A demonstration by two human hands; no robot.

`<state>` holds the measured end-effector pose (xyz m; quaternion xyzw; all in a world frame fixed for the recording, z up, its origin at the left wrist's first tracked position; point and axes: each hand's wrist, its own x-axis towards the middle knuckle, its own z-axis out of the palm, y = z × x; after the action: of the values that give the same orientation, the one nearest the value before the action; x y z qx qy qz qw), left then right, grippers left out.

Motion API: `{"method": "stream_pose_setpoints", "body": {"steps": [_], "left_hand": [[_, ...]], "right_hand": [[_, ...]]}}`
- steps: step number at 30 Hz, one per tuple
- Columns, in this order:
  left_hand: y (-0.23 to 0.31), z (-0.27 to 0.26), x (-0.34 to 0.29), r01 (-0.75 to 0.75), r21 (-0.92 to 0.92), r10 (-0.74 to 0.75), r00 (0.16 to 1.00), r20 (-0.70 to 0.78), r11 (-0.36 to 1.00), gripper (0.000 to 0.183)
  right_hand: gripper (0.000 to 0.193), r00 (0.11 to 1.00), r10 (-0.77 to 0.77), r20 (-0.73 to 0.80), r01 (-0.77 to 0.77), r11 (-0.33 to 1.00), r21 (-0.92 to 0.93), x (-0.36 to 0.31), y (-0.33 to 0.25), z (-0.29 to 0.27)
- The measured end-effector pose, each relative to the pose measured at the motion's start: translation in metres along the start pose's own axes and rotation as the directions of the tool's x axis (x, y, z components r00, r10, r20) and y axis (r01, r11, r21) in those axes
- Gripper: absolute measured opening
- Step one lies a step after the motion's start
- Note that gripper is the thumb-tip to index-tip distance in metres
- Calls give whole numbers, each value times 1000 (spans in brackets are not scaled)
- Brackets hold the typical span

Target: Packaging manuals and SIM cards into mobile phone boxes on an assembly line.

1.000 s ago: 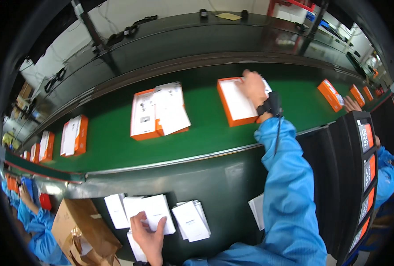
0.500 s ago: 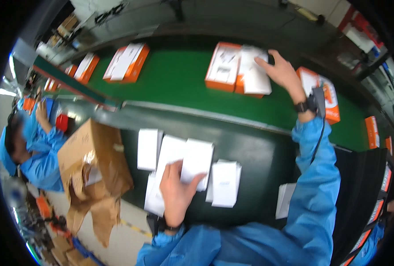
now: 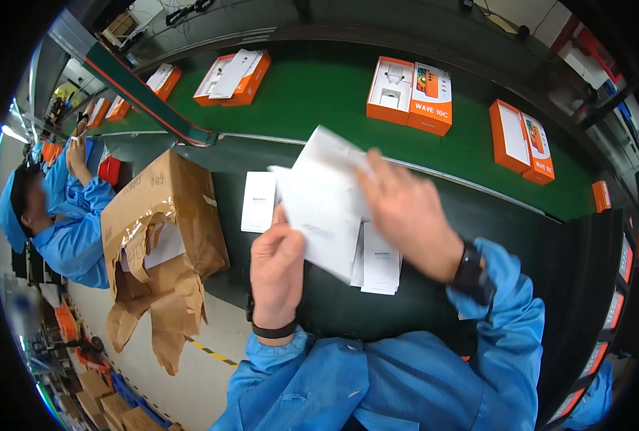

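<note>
In front of me, above the work table, I hold several thin white booklets (image 3: 318, 208), tilted and fanned apart. My left hand (image 3: 276, 269) is closed on their lower left edge, thumb on top. At their upper right edge is my right hand (image 3: 409, 215), blurred by motion, its fingers closed on the top booklet. Partly behind the held ones, a stack of white booklets (image 3: 382, 262) lies on the table. Another small white stack (image 3: 258, 201) lies to the left, beyond my left hand.
Along the green belt (image 3: 305, 93) stand orange boxes: an open one (image 3: 390, 93) ahead with its lid beside it, another (image 3: 510, 136) to the right, more to the left. A torn carton (image 3: 183, 215) stands at left. Beyond it a co-worker in blue (image 3: 68, 237) works.
My right hand has come back from the box on the belt to the booklets. My left hand has lifted booklets off the table. The open box ahead no longer has a booklet on it.
</note>
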<state>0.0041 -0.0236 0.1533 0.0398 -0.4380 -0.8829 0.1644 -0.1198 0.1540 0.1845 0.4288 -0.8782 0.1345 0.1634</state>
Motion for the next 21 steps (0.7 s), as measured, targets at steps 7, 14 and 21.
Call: {"method": "stream_pose_setpoints", "body": {"steps": [7, 14, 21], "left_hand": [[-14, 11, -7, -134, 391, 190, 976, -107, 910, 19], [-10, 2, -4, -12, 470, 57, 995, -81, 882, 16], [-28, -15, 21, -95, 893, 321, 945, -57, 440, 52]], "right_hand": [[61, 983, 98, 155, -183, 552, 813, -44, -46, -62], [31, 850, 479, 219, -256, 13, 967, -70, -56, -8], [33, 719, 689, 93, 92, -227, 969, -77, -63, 1]]}}
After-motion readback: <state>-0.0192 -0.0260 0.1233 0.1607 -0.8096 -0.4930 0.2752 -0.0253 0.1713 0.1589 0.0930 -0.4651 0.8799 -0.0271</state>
